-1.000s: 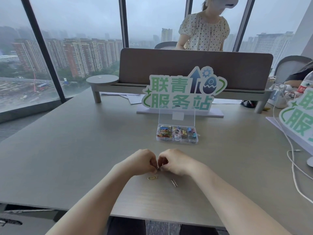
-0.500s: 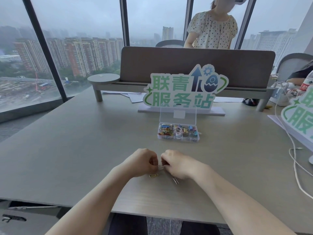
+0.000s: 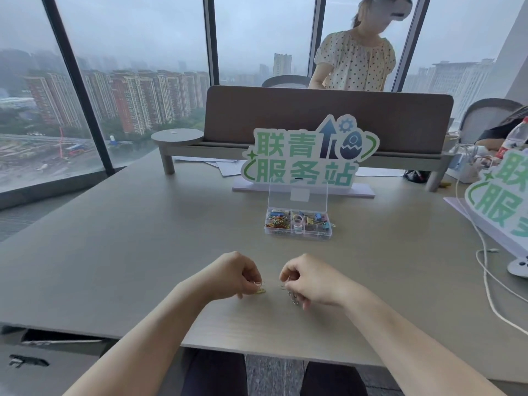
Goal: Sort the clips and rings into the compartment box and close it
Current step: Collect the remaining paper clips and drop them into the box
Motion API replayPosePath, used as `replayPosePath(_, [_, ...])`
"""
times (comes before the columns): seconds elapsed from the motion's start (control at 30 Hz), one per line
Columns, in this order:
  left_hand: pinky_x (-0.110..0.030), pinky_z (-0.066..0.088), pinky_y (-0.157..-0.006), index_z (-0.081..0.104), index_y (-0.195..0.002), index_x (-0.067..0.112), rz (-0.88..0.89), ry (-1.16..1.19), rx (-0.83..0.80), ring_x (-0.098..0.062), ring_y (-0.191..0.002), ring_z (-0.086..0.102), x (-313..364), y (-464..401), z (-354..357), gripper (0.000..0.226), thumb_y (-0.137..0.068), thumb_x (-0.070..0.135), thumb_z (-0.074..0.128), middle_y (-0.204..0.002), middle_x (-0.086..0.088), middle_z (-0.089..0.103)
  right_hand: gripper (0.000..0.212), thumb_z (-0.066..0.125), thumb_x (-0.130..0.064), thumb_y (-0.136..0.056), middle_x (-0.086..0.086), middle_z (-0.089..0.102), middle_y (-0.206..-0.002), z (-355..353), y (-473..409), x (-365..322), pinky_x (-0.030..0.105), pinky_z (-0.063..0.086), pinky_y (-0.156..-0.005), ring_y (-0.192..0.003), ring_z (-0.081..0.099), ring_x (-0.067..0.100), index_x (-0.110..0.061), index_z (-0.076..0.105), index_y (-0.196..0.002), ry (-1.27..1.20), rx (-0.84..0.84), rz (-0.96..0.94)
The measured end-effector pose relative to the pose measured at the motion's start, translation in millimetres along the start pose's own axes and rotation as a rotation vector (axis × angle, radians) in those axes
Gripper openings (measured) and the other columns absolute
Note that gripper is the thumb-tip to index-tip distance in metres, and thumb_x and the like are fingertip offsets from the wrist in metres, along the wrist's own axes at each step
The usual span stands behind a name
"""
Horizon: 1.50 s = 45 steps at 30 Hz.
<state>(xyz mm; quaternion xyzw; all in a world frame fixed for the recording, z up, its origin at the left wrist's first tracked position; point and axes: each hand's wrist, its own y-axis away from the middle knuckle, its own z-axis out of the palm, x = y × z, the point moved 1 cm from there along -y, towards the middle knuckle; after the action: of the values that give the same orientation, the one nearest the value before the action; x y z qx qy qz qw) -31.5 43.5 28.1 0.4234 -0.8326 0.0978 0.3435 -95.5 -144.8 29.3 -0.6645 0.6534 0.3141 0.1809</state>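
While both forearms reach in over the near edge of the grey surface [image 3: 114,238], the left hand [image 3: 231,277] is curled, its fingertips pinching a pinkish paper clip [image 3: 259,283] just above a yellow clip [image 3: 260,291] that lies on the surface. Just beside it but apart, the right hand [image 3: 311,281] is likewise curled, pinching a thin silver clip [image 3: 282,286] at its fingertips; another silver clip [image 3: 293,298] lies beneath that hand, partly hidden by its fingers. Well beyond both hands, the clear compartment box [image 3: 298,234] stands with its lid [image 3: 297,195] upright and open. Its compartments hold coloured clips on the left, rings near the middle and binder clips on the right. Behind the box stands a green-lettered sign [image 3: 305,158].
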Motion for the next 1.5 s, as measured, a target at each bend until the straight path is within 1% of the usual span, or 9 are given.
replayPosePath(0.23, [-0.021, 0.056, -0.057, 0.071, -0.079, 0.013, -0.07, -0.071, 0.088, -0.009, -0.051, 0.064, 2.1, 1.5, 9.8, 0.007, -0.074, 0.018, 0.071, -0.067, 0.003, 0.068, 0.024, 0.045, 0.006, -0.081, 0.014, 0.067, -0.069, 8.6, 9.5, -0.3, 0.034, 0.056, -0.054, -0.058, 0.065, 0.027, -0.005, 0.061, -0.095, 0.024, 0.029, 0.113])
replayPosePath(0.33, [-0.024, 0.059, -0.062, 0.072, -0.072, 0.016, -0.115, -0.123, 0.099, -0.009, -0.057, 0.066, 2.2, -0.7, 12.2, 0.002, -0.072, 0.017, 0.07, -0.071, 0.002, 0.072, 0.021, 0.047, 0.005, -0.081, 0.014, 0.068, -0.07, 9.4, 12.1, -3.2, 0.033, 0.055, -0.055, -0.056, 0.065, 0.025, -0.004, 0.062, -0.092, 0.056, 0.023, 0.154])
replayPosePath(0.57, [-0.021, 0.053, -0.061, 0.066, -0.064, 0.018, -0.165, -0.137, 0.019, -0.008, -0.054, 0.062, 6.6, -5.3, 11.0, 0.011, -0.074, 0.014, 0.068, -0.062, 0.004, 0.066, 0.021, 0.046, 0.005, -0.082, 0.007, 0.063, -0.06, 9.0, 10.4, -11.6, 0.021, 0.047, -0.047, -0.05, 0.061, 0.021, -0.008, 0.062, -0.083, 0.143, -0.016, 0.223])
replayPosePath(0.7, [-0.012, 0.043, -0.044, 0.063, -0.066, 0.015, -0.179, -0.099, -0.004, -0.009, -0.047, 0.058, 6.9, -4.6, 11.6, 0.013, -0.077, 0.018, 0.069, -0.057, 0.001, 0.065, 0.018, 0.053, 0.008, -0.079, 0.01, 0.064, -0.064, 6.0, 7.3, -15.9, 0.022, 0.048, -0.046, -0.046, 0.059, 0.017, -0.009, 0.06, -0.078, 0.138, -0.086, 0.27])
replayPosePath(0.8, [-0.011, 0.04, -0.043, 0.062, -0.067, 0.016, -0.181, -0.091, -0.002, -0.008, -0.045, 0.057, 5.4, -3.8, 12.7, 0.014, -0.078, 0.02, 0.069, -0.054, 0.002, 0.065, 0.016, 0.053, 0.009, -0.079, 0.011, 0.062, -0.063, 4.6, 5.9, -16.5, 0.021, 0.047, -0.041, -0.043, 0.058, 0.017, -0.006, 0.059, -0.078, 0.092, -0.097, 0.286])
replayPosePath(0.93, [-0.014, 0.045, -0.05, 0.063, -0.066, 0.016, -0.167, -0.079, 0.002, -0.008, -0.047, 0.059, 4.2, -2.0, 13.7, 0.012, -0.076, 0.019, 0.068, -0.057, 0.002, 0.066, 0.017, 0.053, 0.009, -0.076, 0.011, 0.063, -0.064, 5.3, 3.1, -15.9, 0.021, 0.05, -0.043, -0.046, 0.061, 0.021, -0.006, 0.061, -0.079, 0.076, -0.09, 0.269])
replayPosePath(1.07, [-0.015, 0.046, -0.052, 0.063, -0.067, 0.016, -0.154, -0.077, -0.002, -0.008, -0.048, 0.06, 5.1, -1.4, 14.0, 0.008, -0.074, 0.015, 0.066, -0.062, -0.003, 0.07, 0.018, 0.053, 0.006, -0.072, 0.008, 0.063, -0.068, 8.9, -2.4, -12.4, 0.033, 0.058, -0.058, -0.059, 0.066, 0.026, -0.011, 0.059, -0.069, 0.016, -0.021, 0.2])
replayPosePath(1.27, [-0.015, 0.046, -0.053, 0.063, -0.061, 0.018, -0.149, -0.093, -0.029, -0.008, -0.049, 0.06, 6.1, -4.3, 13.7, 0.014, -0.073, 0.018, 0.069, -0.065, -0.006, 0.072, 0.02, 0.059, 0.008, -0.073, 0.012, 0.062, -0.069, 13.1, -7.6, -5.7, 0.042, 0.061, -0.063, -0.057, 0.062, 0.024, -0.012, 0.059, -0.071, -0.113, 0.071, 0.12])
replayPosePath(1.5, [-0.015, 0.048, -0.054, 0.067, -0.065, 0.012, -0.138, -0.096, -0.009, -0.009, -0.051, 0.061, 8.2, -3.1, 14.7, 0.008, -0.071, 0.015, 0.063, -0.068, -0.008, 0.074, 0.023, 0.063, 0.006, -0.075, 0.006, 0.064, -0.063, 10.2, -12.1, -3.8, 0.034, 0.056, -0.058, -0.05, 0.062, 0.02, -0.017, 0.062, -0.07, -0.144, 0.161, 0.052])
